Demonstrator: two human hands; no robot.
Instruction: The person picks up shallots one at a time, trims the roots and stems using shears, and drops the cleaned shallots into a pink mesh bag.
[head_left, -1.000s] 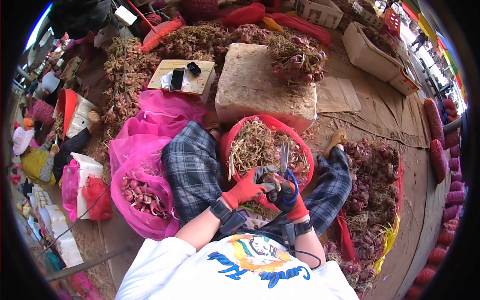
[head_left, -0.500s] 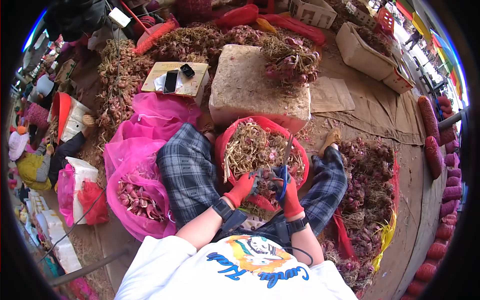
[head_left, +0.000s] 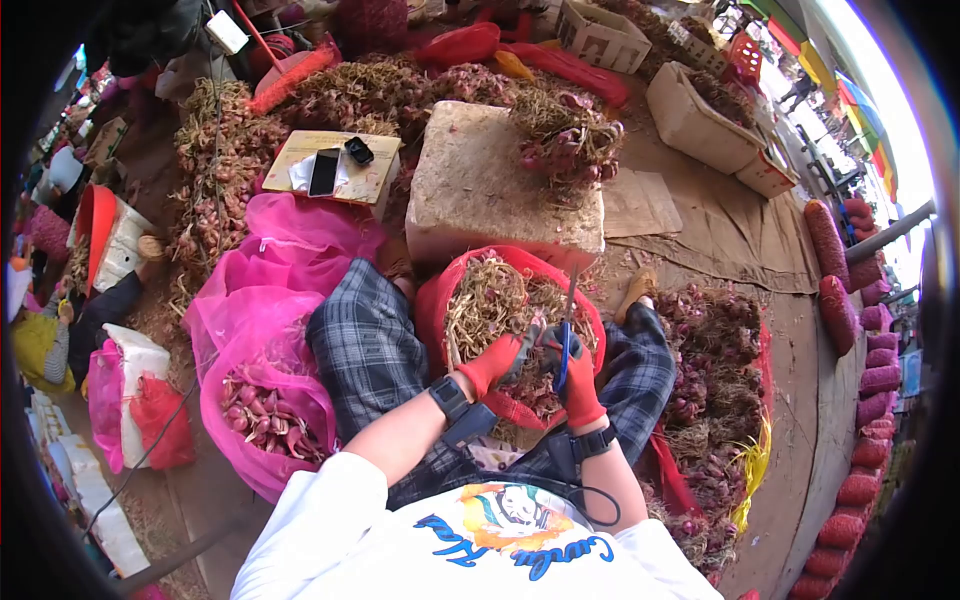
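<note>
Wearing a red and dark work glove, my right hand (head_left: pixel 574 380) is closed on scissors with blue handles (head_left: pixel 563 358), blades pointing away from me. Close beside it, my left hand (head_left: pixel 495 365), gloved alike, has its fingers pinched together; what they hold is hidden. Both hands are over the near part of a red mesh bag (head_left: pixel 432 312) between my knees. Dry stalks and root trimmings (head_left: pixel 488 298) fill the bag. On my left, trimmed shallots (head_left: pixel 268 412) lie in a pink mesh bag (head_left: pixel 212 350).
Beyond the red bag stands a foam block (head_left: pixel 465 185) with a shallot bunch (head_left: pixel 570 140) on it. A phone (head_left: pixel 323 172) and a watch (head_left: pixel 358 150) rest on a box. Untrimmed shallots (head_left: pixel 705 370) are piled on my right. A person (head_left: pixel 45 345) sits far left.
The view has turned slightly, so the surroundings sit farther left in the picture. My hands stay close together over the red bag, and the scissors remain in my right hand.
</note>
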